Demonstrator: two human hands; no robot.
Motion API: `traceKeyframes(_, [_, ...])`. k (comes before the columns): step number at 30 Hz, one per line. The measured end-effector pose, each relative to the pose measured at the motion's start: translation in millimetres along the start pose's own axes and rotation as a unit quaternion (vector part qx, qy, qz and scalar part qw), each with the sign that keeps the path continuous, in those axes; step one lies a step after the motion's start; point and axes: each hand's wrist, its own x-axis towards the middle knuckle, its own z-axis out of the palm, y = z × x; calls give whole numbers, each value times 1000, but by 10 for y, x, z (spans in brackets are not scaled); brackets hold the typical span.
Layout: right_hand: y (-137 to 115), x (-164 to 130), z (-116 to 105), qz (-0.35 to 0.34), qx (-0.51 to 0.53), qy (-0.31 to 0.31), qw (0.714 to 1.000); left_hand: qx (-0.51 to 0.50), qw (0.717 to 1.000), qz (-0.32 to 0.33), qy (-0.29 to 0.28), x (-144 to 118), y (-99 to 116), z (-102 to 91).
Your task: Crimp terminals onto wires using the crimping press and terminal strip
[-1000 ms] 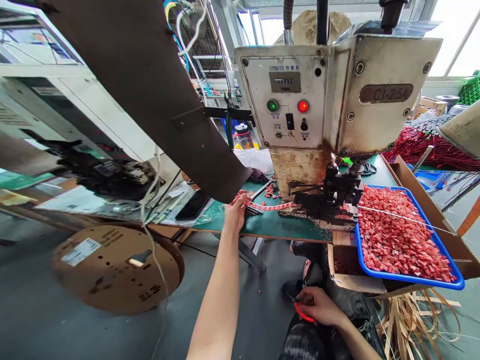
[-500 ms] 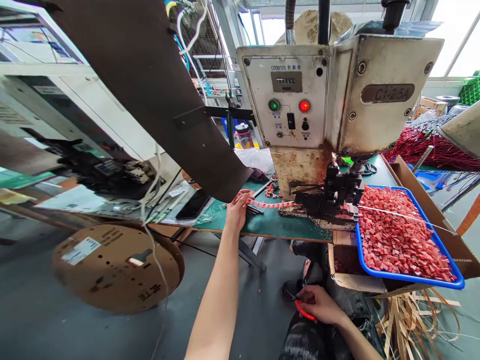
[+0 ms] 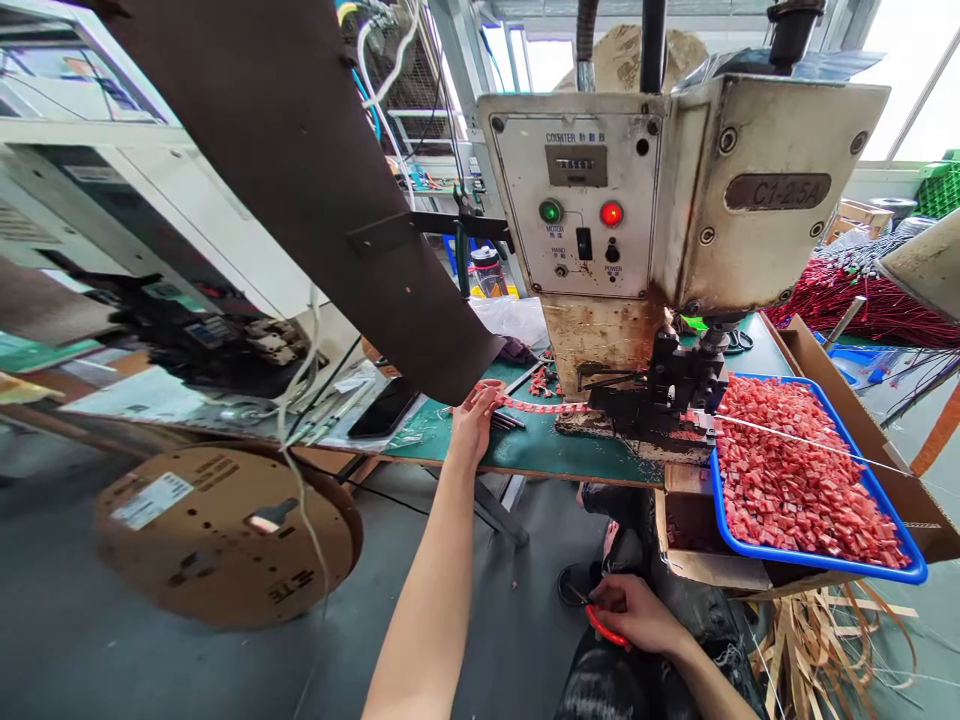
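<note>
Left hand (image 3: 472, 425) pinching red terminal strip (image 3: 541, 407) beside press machine (image 3: 645, 230), right hand (image 3: 634, 612) gripping red-handled scissors (image 3: 602, 627), blue tray (image 3: 904, 520) nearby

The digits on the grey counter window (image 3: 576, 165) are too small to read. The red-handled tool (image 3: 604, 630) is mostly hidden under the right hand (image 3: 634, 612). The brown cardboard box (image 3: 862, 420) is cut off at the right edge.
</note>
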Motion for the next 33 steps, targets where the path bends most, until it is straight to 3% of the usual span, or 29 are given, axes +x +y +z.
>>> traceKeyframes(10, [-27,3,-13,-10,-7,-4,1000,10,1000,-2,-13,-18,17,-2])
traceKeyframes(17, [-72,-21,-15,-14,-10,-4,1000,-18,999,-9,-42,43,204,13])
traceKeyframes(26, [-80,-36,-13,3,-7,-1,1000,16,1000,21,7,205,228,36])
traceKeyframes(30, [-108,-52,-19,4,-9,-6,1000,14,999,18,33,156,186,73])
traceKeyframes(33, [-123,-56,-20,4,-9,-5,1000,16,1000,-2,16,64,180,110])
